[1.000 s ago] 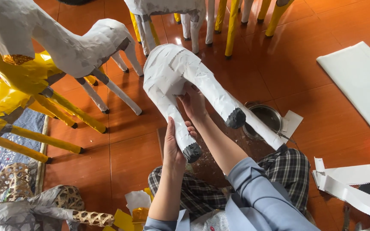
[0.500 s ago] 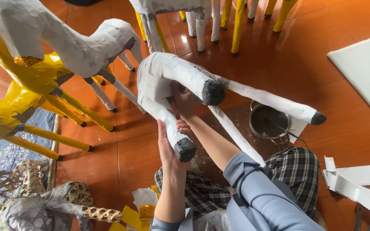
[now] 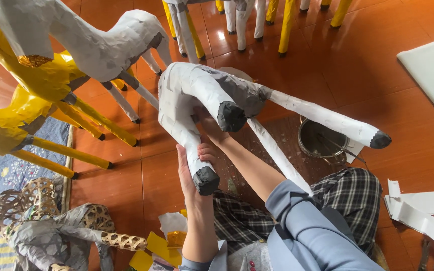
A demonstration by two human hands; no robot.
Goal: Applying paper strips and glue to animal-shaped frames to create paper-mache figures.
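Observation:
I hold a white paper-covered animal figure [image 3: 187, 88] tipped over above my lap, its dark-tipped legs pointing toward me and to the right. My left hand [image 3: 188, 170] wraps around the nearest leg [image 3: 189, 145], just above its dark hoof [image 3: 206, 180]. My right hand [image 3: 211, 129], reaching in from a grey-blue sleeve [image 3: 307, 226], presses against the underside of the body between the legs; its fingers are partly hidden there. A long leg [image 3: 327, 118] stretches out to the right.
A metal bowl [image 3: 325, 141] sits on the orange floor beyond my checked knee. White paper strips [image 3: 428, 211] and a white sheet [image 3: 433, 70] lie at the right. Yellow [image 3: 36, 90] and white [image 3: 96, 47] figures stand at left, and a bare woven frame [image 3: 41, 221] lies below them.
The figure has swung round: its legs rose and turned toward the right and toward me. My left hand stayed on the near leg, and my right hand stayed under the body.

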